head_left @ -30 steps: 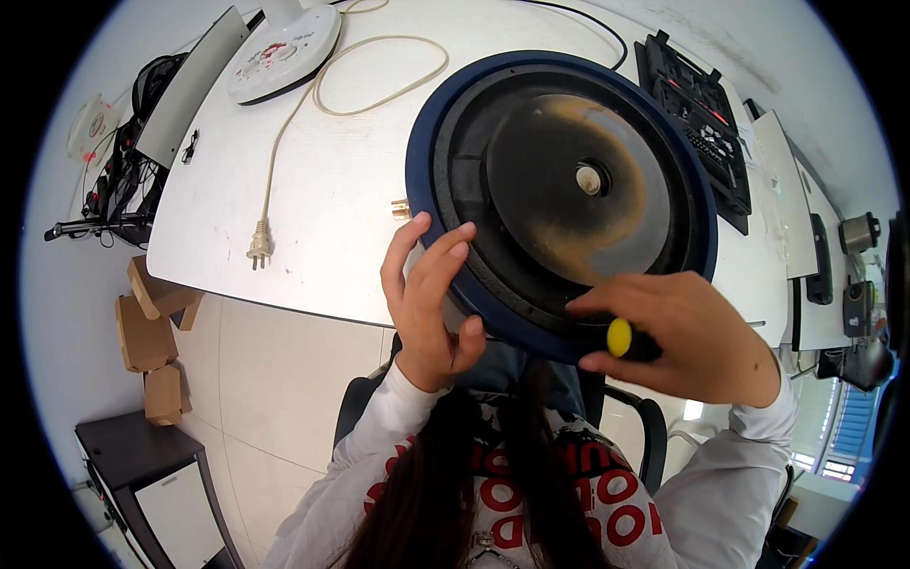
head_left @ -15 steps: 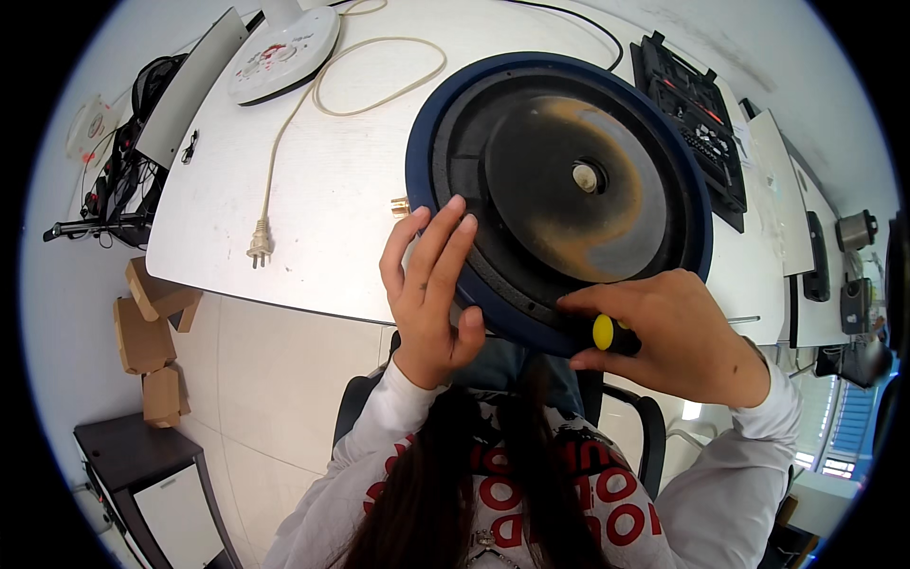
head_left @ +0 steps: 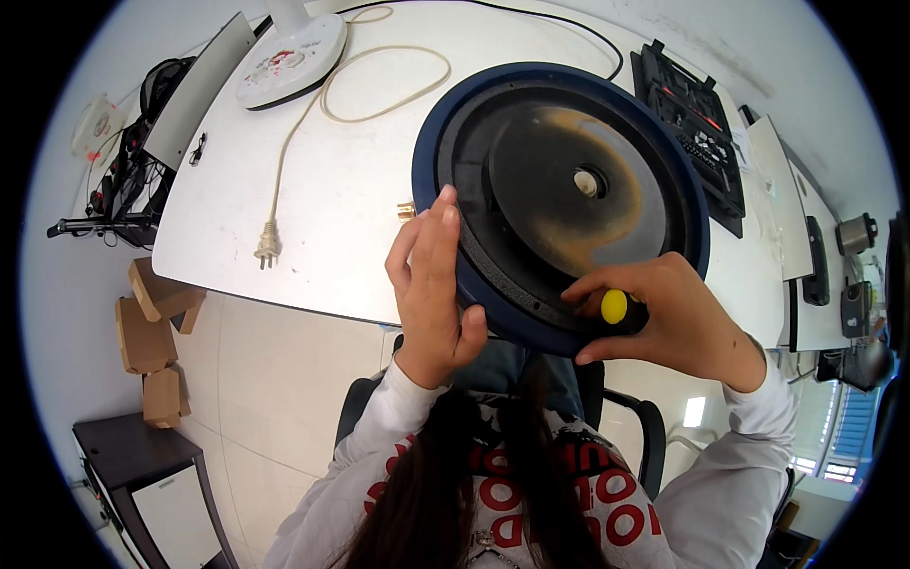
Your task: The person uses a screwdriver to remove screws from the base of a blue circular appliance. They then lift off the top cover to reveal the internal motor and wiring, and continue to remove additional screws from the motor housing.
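At the frame's centre, a large round dark disc with a blue rim (head_left: 569,190) overhangs the white table's (head_left: 322,218) near edge. The left hand (head_left: 431,284) lies flat against its lower-left rim, apparently steadying it, while the right hand (head_left: 673,318) clenches a black-and-yellow-handled screwdriver (head_left: 616,308) against the lower rim.

Round disc (head_left: 569,190) on table (head_left: 313,218) near edge, fan base (head_left: 289,47) far left, toolcase (head_left: 697,119) right

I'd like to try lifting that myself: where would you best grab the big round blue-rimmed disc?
Probably by the thick rim of the blue-rimmed disc, coming from its near edge, which overhangs the white table. The left hand already braces that edge; the right hand holds a yellow-capped screwdriver.
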A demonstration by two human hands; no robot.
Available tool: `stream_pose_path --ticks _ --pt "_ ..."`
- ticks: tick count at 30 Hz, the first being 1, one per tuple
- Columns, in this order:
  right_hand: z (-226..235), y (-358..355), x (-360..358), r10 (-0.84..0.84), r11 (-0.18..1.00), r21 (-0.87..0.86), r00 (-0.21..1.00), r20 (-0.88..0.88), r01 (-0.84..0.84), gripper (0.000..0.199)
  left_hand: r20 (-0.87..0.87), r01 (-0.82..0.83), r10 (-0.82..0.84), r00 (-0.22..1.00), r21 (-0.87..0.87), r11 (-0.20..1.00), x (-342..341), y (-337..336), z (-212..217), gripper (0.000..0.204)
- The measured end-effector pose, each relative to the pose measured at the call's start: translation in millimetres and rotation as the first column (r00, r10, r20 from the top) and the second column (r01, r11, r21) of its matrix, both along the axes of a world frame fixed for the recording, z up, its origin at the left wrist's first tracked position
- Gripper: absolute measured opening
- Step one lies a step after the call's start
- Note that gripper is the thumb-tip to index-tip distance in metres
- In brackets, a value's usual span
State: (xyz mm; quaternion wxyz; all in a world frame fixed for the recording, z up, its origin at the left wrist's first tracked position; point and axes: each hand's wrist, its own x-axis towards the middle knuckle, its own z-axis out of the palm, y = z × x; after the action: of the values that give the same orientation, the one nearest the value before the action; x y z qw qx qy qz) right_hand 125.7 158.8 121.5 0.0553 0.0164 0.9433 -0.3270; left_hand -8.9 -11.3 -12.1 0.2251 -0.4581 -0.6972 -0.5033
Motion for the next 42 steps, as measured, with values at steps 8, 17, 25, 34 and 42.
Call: stream_pose_path --ticks 8,17,25,34,42 --pt "4.4 5.1 -4.8 -0.017 0.994 -0.110 0.998 0.066 0.024 0.034 0.014 -0.034 0.035 0.999 -0.044 0.998 2.4 1.3 3.1 0.062" --pt "1.7 3.7 -5.0 -0.025 0.984 -0.174 0.998 0.054 0.034 0.031 0.010 -0.070 0.070 0.997 -0.038 0.997 3.8 3.9 2.3 0.063" --pt "1.7 -4.0 0.5 0.001 1.000 -0.029 0.998 -0.070 -0.003 0.028 0.018 -0.072 0.073 0.997 -0.050 0.996 4.5 3.2 3.3 0.063" --pt "4.3 -11.8 6.0 0.037 0.991 0.134 0.969 -0.244 -0.004 0.026 0.054 -0.005 0.007 0.999 -0.045 0.999 1.6 -1.8 6.7 0.057" --pt "12.9 -8.5 13.4 -0.014 0.994 0.093 0.933 -0.360 0.051 0.026 0.093 0.161 -0.145 0.985 -0.190 0.969 -21.0 -11.0 54.0 0.058"
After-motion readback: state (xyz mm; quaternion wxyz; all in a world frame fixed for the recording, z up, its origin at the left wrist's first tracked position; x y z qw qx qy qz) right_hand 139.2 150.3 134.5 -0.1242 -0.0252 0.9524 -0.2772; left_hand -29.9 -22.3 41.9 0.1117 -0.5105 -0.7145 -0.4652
